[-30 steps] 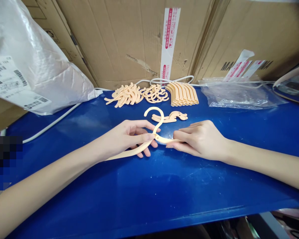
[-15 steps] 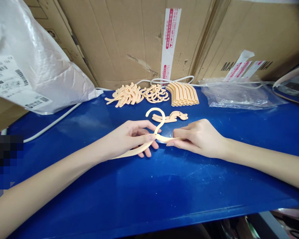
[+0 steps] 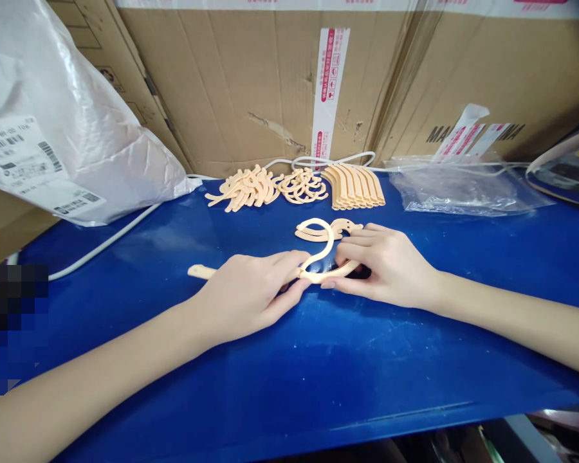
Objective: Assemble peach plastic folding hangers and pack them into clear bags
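A cream plastic clothes hanger [image 3: 324, 252] is held between both hands low over the blue table, its curved hook pointing away from me. My left hand [image 3: 260, 286] pinches it at the centre joint below the hook, and one arm's end sticks out past the back of that hand. My right hand [image 3: 388, 262] is closed round the other arm, whose far end is hidden under the fingers. Just behind the hook lie a few flat, curved cream pieces [image 3: 313, 233] with small holes, partly covered by the hook and right fingers.
At the table's [image 3: 289, 386] back lie a heap of curved arms [image 3: 248, 186], a pile of hooks [image 3: 302, 186] and a neat row of arms [image 3: 354, 185]. A clear plastic bag [image 3: 473, 186], a white parcel bag [image 3: 91, 128], a cable [image 3: 106, 241] and cardboard boxes [image 3: 251, 77] surround them.
My left hand has turned over, from open-fingered with palm side showing to back up, pinching the joint. The hanger has rotated, its hook leaning further right. My right hand keeps its grip.
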`<action>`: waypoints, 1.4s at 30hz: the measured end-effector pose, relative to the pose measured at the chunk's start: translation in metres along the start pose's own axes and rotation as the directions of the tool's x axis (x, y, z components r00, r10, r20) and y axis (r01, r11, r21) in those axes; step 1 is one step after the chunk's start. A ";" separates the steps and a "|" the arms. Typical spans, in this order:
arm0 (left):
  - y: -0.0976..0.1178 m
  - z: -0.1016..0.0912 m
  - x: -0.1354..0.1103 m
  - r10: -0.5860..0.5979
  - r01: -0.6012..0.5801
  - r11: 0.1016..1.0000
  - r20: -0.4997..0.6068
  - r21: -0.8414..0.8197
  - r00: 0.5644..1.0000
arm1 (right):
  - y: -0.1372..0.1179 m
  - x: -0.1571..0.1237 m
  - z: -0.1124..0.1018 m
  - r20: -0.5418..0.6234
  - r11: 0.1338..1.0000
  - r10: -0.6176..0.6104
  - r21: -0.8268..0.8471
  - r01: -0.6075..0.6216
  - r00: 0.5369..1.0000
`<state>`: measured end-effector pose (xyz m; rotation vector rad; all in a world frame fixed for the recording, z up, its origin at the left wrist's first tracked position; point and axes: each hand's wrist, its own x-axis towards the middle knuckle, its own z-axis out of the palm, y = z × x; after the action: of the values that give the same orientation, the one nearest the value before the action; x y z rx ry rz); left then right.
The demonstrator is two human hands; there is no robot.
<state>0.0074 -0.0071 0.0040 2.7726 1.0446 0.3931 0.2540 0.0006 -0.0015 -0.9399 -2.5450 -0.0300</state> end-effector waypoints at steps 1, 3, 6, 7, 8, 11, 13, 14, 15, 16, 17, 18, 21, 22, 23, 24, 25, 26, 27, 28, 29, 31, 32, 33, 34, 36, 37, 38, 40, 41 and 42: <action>-0.001 0.000 0.001 0.016 -0.017 1.000 0.013 0.016 1.000 | 0.000 0.000 0.000 -0.013 1.000 0.006 -0.004 -0.006 1.000; -0.002 0.001 0.002 0.028 -0.029 0.999 0.030 0.025 0.999 | 0.000 0.001 0.000 -0.024 1.000 0.022 -0.004 -0.022 0.999; -0.002 0.002 0.002 0.032 -0.033 0.999 0.038 0.035 0.999 | 0.001 0.002 0.000 -0.021 0.998 0.065 0.003 -0.065 0.998; -0.003 0.002 0.002 0.034 -0.035 0.998 0.036 0.043 0.999 | 0.001 0.002 0.000 -0.024 0.996 0.084 0.005 -0.084 0.996; -0.003 0.003 0.002 0.035 -0.037 0.998 0.032 0.051 0.999 | 0.002 0.002 0.001 -0.026 0.995 0.103 0.010 -0.103 0.994; -0.005 0.004 0.001 0.054 -0.054 0.996 0.013 0.074 0.998 | 0.003 0.001 0.002 -0.049 0.989 0.143 0.046 -0.141 0.989; -0.006 0.004 0.001 0.075 -0.075 0.993 -0.001 0.087 0.997 | 0.004 0.000 0.003 -0.067 0.986 0.151 0.078 -0.146 0.986; -0.006 0.005 0.002 0.091 -0.089 0.992 -0.012 0.088 0.996 | 0.005 0.000 0.004 -0.075 0.985 0.150 0.092 -0.143 0.986; -0.006 0.005 0.002 0.106 -0.104 0.991 -0.021 0.084 0.994 | 0.005 0.000 0.004 -0.082 0.985 0.143 0.106 -0.134 0.986; -0.006 0.005 0.002 0.123 -0.120 0.990 -0.030 0.078 0.992 | 0.006 0.000 0.004 -0.083 0.985 0.133 0.118 -0.122 0.988; -0.006 0.005 0.002 0.138 -0.134 0.988 -0.040 0.073 0.990 | 0.006 0.000 0.005 -0.081 0.985 0.123 0.127 -0.112 0.989; -0.006 0.005 0.002 0.151 -0.147 0.987 -0.049 0.071 0.987 | 0.007 0.000 0.005 -0.078 0.985 0.116 0.134 -0.105 0.990; -0.005 0.005 0.002 0.183 -0.177 0.981 -0.063 0.084 0.981 | 0.007 -0.001 0.006 -0.063 0.986 0.106 0.136 -0.097 0.992; -0.005 0.005 0.002 0.192 -0.186 0.978 -0.068 0.091 0.979 | 0.007 -0.001 0.006 -0.059 0.986 0.103 0.136 -0.095 0.993; -0.005 0.005 0.001 0.201 -0.194 0.976 -0.070 0.098 0.977 | 0.007 -0.001 0.006 -0.057 0.986 0.099 0.137 -0.091 0.993; -0.005 0.005 0.001 0.212 -0.204 0.973 -0.076 0.104 0.974 | 0.007 -0.001 0.007 -0.055 0.986 0.096 0.139 -0.088 0.994; -0.006 0.005 0.001 0.221 -0.212 0.971 -0.079 0.108 0.972 | 0.006 -0.001 0.006 -0.055 0.986 0.095 0.140 -0.086 0.994; -0.006 0.006 0.001 0.229 -0.220 0.969 -0.082 0.109 0.970 | 0.006 -0.001 0.006 -0.055 0.986 0.093 0.142 -0.084 0.994; -0.007 0.006 0.001 0.237 -0.228 0.968 -0.079 0.107 0.968 | 0.006 -0.001 0.006 -0.056 0.986 0.090 0.143 -0.082 0.994; -0.007 0.006 0.000 0.248 -0.240 0.965 -0.074 0.104 0.966 | 0.006 -0.001 0.006 -0.058 0.987 0.084 0.144 -0.075 0.995; -0.008 0.006 0.000 0.260 -0.253 0.962 -0.066 0.104 0.963 | 0.005 -0.001 0.005 -0.061 0.987 0.074 0.144 -0.065 0.995; -0.008 0.006 -0.001 0.283 -0.276 0.954 -0.043 0.114 0.958 | 0.005 -0.001 0.005 -0.073 0.989 0.044 0.141 -0.033 0.996; -0.008 0.006 -0.001 0.292 -0.286 0.950 -0.038 0.123 0.956 | 0.005 -0.001 0.005 -0.078 0.990 0.031 0.137 -0.020 0.996; -0.007 0.006 -0.001 0.298 -0.291 0.948 -0.034 0.129 0.954 | 0.005 -0.001 0.005 -0.082 0.991 0.022 0.131 -0.011 0.996; -0.007 0.006 -0.001 0.300 -0.293 0.947 -0.035 0.134 0.953 | 0.005 -0.001 0.005 -0.085 0.992 0.016 0.124 -0.006 0.996; -0.006 0.006 -0.001 0.298 -0.291 0.948 -0.031 0.131 0.954 | 0.006 -0.001 0.005 -0.086 0.994 0.009 0.112 0.001 0.996; -0.006 0.006 -0.001 0.296 -0.290 0.948 -0.032 0.128 0.955 | 0.006 -0.001 0.005 -0.087 0.994 0.006 0.105 0.003 0.996; -0.005 0.006 -0.001 0.295 -0.289 0.949 -0.032 0.125 0.955 | 0.006 -0.001 0.005 -0.089 0.995 0.001 0.097 0.007 0.996; -0.005 0.006 -0.001 0.291 -0.285 0.951 -0.040 0.120 0.956 | 0.005 -0.001 0.003 -0.109 0.997 -0.007 0.072 0.015 0.994; -0.005 0.006 0.000 0.290 -0.283 0.952 -0.049 0.118 0.956 | 0.005 -0.001 0.003 -0.130 0.999 -0.008 0.051 0.014 0.991; -0.005 0.006 0.000 0.289 -0.281 0.953 -0.058 0.116 0.956 | 0.003 -0.001 0.002 -0.157 1.000 -0.008 0.026 0.013 0.987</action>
<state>0.0061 -0.0043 -0.0029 3.0356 0.6955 0.4934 0.2560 0.0032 -0.0038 -0.8778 -2.3992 -0.0699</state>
